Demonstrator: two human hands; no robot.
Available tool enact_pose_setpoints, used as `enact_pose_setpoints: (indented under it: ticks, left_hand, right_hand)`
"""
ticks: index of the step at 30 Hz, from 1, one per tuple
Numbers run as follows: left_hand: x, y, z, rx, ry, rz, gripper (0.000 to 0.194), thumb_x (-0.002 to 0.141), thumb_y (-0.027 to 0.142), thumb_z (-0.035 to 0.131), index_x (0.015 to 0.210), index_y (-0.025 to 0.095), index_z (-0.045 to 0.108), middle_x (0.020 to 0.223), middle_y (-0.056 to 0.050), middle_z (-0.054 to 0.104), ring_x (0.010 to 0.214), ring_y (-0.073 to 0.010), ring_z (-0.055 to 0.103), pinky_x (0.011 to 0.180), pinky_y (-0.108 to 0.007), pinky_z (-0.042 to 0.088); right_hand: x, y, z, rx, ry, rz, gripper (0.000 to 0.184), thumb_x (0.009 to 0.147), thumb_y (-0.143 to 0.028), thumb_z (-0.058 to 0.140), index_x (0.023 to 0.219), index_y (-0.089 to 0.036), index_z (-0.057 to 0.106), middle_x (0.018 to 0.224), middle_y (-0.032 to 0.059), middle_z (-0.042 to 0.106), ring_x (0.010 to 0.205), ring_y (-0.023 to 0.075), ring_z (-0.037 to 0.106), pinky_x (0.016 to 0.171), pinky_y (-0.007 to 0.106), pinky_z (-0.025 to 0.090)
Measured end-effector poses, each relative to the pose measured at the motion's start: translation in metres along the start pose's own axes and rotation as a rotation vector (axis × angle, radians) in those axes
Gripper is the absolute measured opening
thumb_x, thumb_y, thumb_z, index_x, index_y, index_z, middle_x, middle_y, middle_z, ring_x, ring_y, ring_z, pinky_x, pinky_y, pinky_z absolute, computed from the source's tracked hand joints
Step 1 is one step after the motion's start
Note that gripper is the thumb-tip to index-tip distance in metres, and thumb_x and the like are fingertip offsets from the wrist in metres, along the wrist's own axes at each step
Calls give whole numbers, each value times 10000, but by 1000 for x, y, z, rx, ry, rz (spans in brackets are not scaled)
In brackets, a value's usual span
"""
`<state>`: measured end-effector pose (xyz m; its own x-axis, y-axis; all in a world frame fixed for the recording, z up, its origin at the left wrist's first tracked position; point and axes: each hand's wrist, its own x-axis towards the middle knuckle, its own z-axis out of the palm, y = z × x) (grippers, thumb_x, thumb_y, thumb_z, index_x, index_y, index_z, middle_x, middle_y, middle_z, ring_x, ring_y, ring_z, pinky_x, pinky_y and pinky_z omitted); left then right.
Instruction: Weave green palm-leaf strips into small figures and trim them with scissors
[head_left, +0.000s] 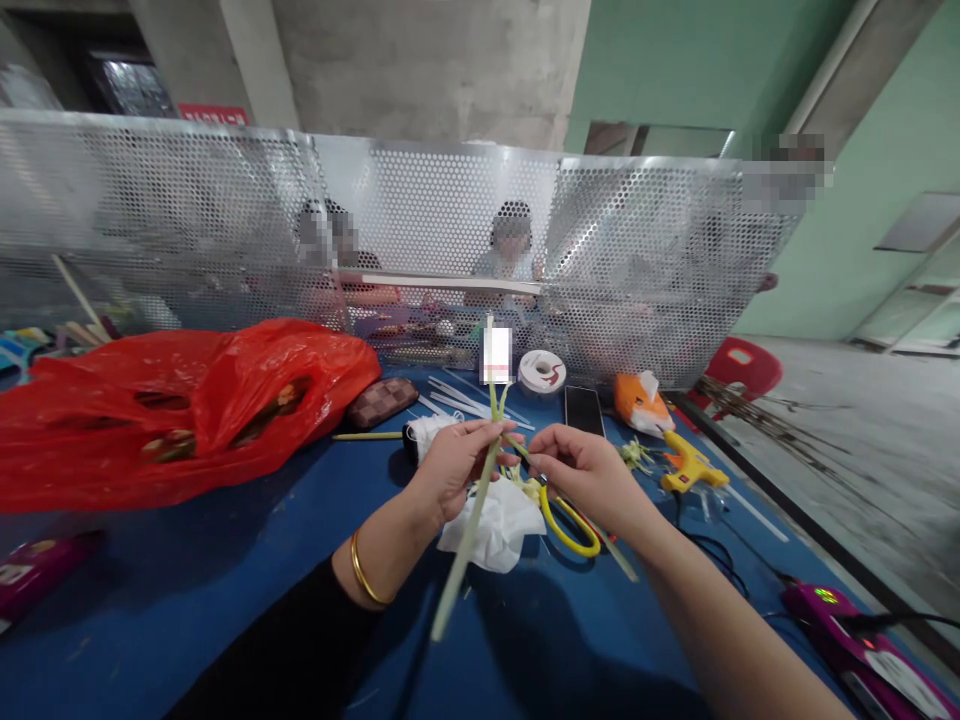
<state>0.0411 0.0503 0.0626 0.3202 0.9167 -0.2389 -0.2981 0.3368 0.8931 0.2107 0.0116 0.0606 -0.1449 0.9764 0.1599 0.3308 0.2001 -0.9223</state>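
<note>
Now gripping a green strip (pixel 461 562) between thumb and fingers of the left hand (pixel 456 465), above the table (pixel 247 550). Pinching a thin green piece (pixel 519 449) in the right hand (pixel 577 472), just beside the strip. Holding the strip tilted over a tissue (pixel 501 530), left of the scissors (pixel 553 522), lower end toward the wearer. Working between a bag (pixel 217 390) at left and a glue gun (pixel 690 468) at right, short of a roll (pixel 551 378) and a phone (pixel 584 411).

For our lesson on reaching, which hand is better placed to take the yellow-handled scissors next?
Probably the right hand: it is close by the yellow-handled scissors, though it seems occupied too. The left hand is farther off and holds the pale green stalk.
</note>
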Motion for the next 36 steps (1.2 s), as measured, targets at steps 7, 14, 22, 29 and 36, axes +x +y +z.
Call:
enact_pose_setpoints:
  ticks: [7,14,22,29,36]
  left_hand:
    - [1,2,1,-141,-82,-130,121,863,193,613,881,104,694,691,-47,676,494,-61,555,464,-152,459]
    - [-9,-10,12,47,-216,-137,148,865,171,598,875,78,712,809,-105,724,540,-79,624,519,-173,495]
    - [-7,-14,13,77,-184,-148,156,871,174,583,831,87,706,804,-109,730,535,-83,629,507,-167,495]
    - [-2,-14,6,-8,-196,-140,137,853,188,611,878,87,699,869,-116,730,549,-81,631,491,-159,495]
    - [-4,-10,7,22,-174,-133,157,861,201,606,864,92,719,824,-84,722,549,-73,617,482,-144,479]
  right_hand:
    - [5,6,-1,-156,6,-45,110,790,-309,617,753,-207,628,713,11,660,640,160,565,613,296,427]
    - [11,11,-3,244,167,76,311,736,-481,686,756,-172,668,726,26,635,702,174,558,663,304,437]
    - [12,16,7,342,26,45,295,783,-468,657,758,-174,635,674,-7,580,615,130,501,578,252,403]
    - [16,14,-11,-157,52,-196,234,871,-374,537,785,-203,672,783,25,688,781,204,609,750,311,445]
    - [13,10,-16,-404,96,-358,141,874,-253,552,760,-215,626,785,36,651,771,195,597,738,318,442]
